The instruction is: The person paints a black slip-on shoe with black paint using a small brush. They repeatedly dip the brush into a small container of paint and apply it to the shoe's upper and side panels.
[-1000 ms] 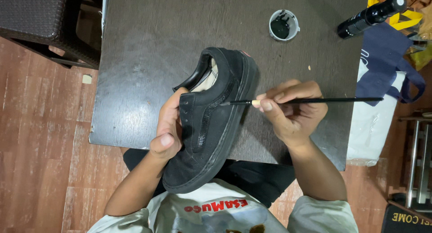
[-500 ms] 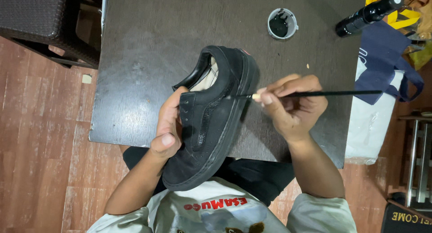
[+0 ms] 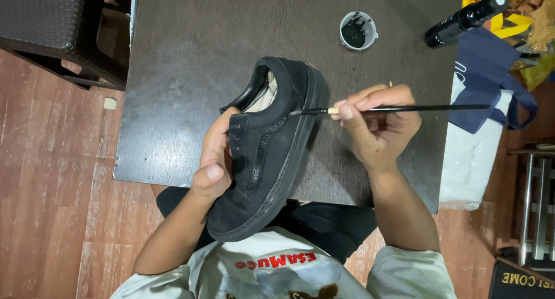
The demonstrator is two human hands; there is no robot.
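Note:
A black low-top shoe (image 3: 272, 154) is held over the near edge of a dark table (image 3: 191, 50), toe pointing toward me. My left hand (image 3: 215, 160) grips it from the left side, thumb on the upper by the lace holes. My right hand (image 3: 378, 123) pinches a thin long-handled paintbrush (image 3: 404, 108), held level. The brush tip touches the shoe's upper edge near the sole on the right side. A wet glossy stripe shows on the shoe's side panel.
A small white cup of black paint (image 3: 357, 30) stands at the table's far side. A black bottle (image 3: 465, 19) lies at the far right corner beside a navy bag (image 3: 488, 79) and white plastic (image 3: 471, 166). A dark wicker stool (image 3: 52, 27) stands at the left.
The brush tip has slid a little along the shoe's right edge and the view has shifted slightly. Both hands keep the same grips.

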